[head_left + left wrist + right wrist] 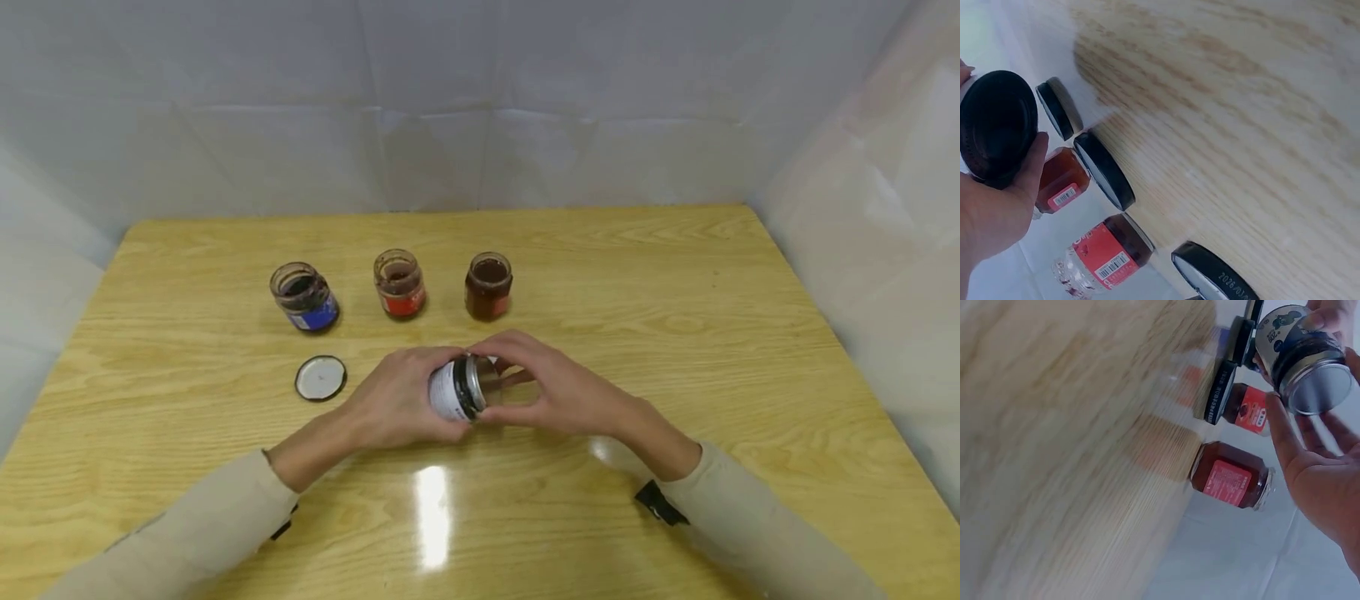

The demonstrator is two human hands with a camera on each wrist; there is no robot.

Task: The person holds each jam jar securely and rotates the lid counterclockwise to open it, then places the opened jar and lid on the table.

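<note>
A jar (pixel 447 392) with a white label and a silver lid (pixel 1319 387) is tilted on its side above the table. My left hand (pixel 397 396) grips its body, thumb and fingers wrapped around the label. My right hand (pixel 566 387) holds the lid end, thumb and fingers spread around the rim. The left wrist view shows the jar's dark round base (pixel 997 125). Beyond the hands stand three opened jars: one blue-labelled (pixel 315 315), one red-labelled (pixel 402 302) and one dark reddish-brown (pixel 487 298).
A loose lid (pixel 321 378) lies inside-up left of my left hand. More black-rimmed lids (pixel 1104 172) lie near the jars in the wrist views; my hands hide them from the head view. The wooden table (pixel 675 300) meets pale sheeting (pixel 420 158) at the back and sides.
</note>
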